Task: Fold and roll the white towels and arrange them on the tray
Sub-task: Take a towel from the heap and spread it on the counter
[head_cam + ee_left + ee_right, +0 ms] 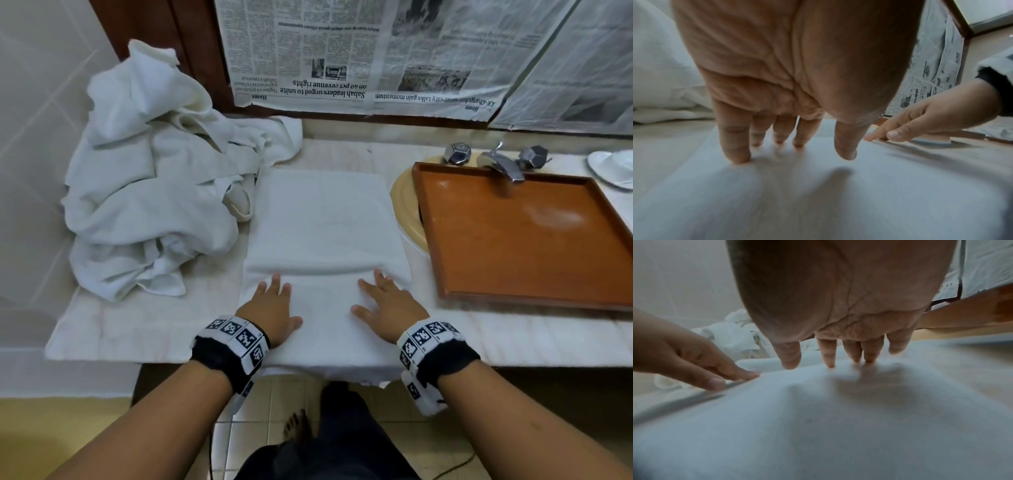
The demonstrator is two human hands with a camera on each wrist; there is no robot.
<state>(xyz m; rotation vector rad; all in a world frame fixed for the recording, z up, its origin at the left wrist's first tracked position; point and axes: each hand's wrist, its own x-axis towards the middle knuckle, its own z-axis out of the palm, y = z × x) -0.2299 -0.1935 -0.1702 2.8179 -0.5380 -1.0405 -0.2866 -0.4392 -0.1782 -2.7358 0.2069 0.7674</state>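
Both hands flat, fingers spread, gripping nothing: left hand (270, 306) and right hand (388, 310) press the near end of the folded towel (322, 222) on the desk (137, 329). Folding looks done, rolling barely begun. Tray (527, 240) bare, crumpled pile (147, 192) waiting, so early days.

Soft matt cloth: towel (325, 222), heap (150, 178). Glossy brown wood: tray (520, 240). Shiny faceted metal: tap (496, 161). Thin printed paper: newspaper (342, 54). Pale, smooth stone: counter (513, 335).
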